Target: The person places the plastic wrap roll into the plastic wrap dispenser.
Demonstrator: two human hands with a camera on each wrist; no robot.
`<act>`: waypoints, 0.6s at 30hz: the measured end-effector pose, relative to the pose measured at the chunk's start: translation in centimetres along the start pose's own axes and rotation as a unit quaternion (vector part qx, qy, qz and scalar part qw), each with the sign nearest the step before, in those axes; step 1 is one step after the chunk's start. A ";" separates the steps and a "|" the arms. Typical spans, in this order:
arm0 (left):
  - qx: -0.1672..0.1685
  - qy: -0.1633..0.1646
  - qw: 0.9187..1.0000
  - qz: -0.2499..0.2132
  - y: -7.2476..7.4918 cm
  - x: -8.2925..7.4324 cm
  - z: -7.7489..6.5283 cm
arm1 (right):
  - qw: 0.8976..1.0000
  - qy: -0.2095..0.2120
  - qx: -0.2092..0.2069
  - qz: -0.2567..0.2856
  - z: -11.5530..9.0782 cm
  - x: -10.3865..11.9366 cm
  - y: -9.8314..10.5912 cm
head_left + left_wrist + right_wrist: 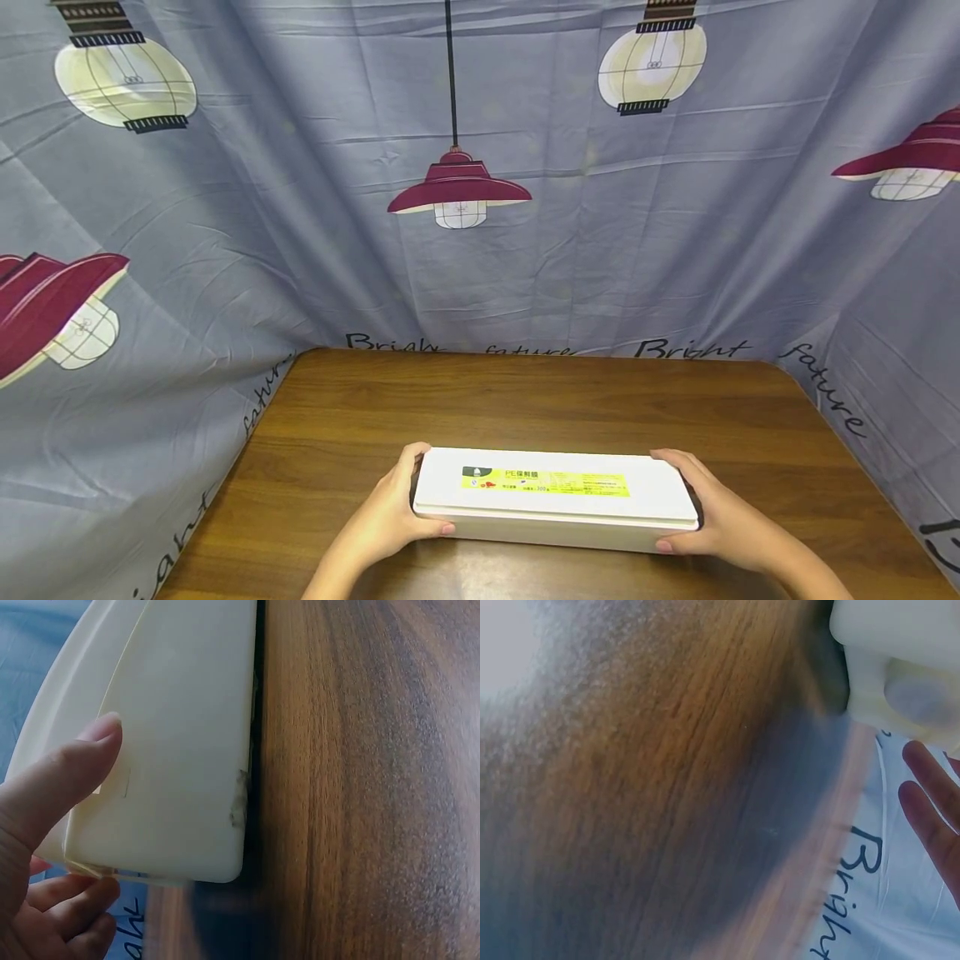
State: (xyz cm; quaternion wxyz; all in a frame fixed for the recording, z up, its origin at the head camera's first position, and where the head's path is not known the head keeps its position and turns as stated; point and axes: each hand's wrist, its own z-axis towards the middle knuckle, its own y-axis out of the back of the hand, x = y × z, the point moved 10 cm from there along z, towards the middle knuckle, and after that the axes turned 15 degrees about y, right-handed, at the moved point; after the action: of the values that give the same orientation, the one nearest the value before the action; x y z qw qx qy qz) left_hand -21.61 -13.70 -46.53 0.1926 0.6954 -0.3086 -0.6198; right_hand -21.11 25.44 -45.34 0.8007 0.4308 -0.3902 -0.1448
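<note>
A long white plastic wrap box (pixel 562 508) with a yellow printed label (pixel 543 482) lies lengthwise across my front in the head view. My left hand (pixel 386 508) grips its left end, thumb on the front face and fingers round the back corner. At the other end, my right hand (pixel 708 508) holds the box the same way, thumb at the lower front corner. The left wrist view has the thumb (pixel 82 761) pressed along the pale box side (pixel 180 750), which bears a dark smudge near one edge. Two right fingers (pixel 934 817) show beside a round recess in the box's end.
Beneath the box is a brown wood-grain table (pixel 525 400). A grey-blue curtain (pixel 315 208) printed with lamps and lettering surrounds its back and sides. Light glares off the tabletop in the right wrist view.
</note>
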 end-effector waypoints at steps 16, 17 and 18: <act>-0.007 0.012 1.000 -0.002 0.3 0.2 0.2 | 0.998 -0.007 0.005 0.055 0.2 -0.4 -0.2; -0.008 0.011 1.000 0.000 0.3 0.2 0.2 | 0.998 -0.004 0.003 0.057 0.2 -0.4 -0.2; -0.007 0.010 1.000 0.001 0.3 0.2 0.2 | 0.998 -0.001 0.002 0.059 0.3 -0.3 -0.2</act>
State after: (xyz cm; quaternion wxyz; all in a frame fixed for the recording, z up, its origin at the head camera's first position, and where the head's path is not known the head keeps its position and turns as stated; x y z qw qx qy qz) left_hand -21.85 -14.06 -46.47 0.2013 0.6999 -0.3025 -0.6149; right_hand -21.49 25.36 -45.55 0.8066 0.4083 -0.4164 -0.0967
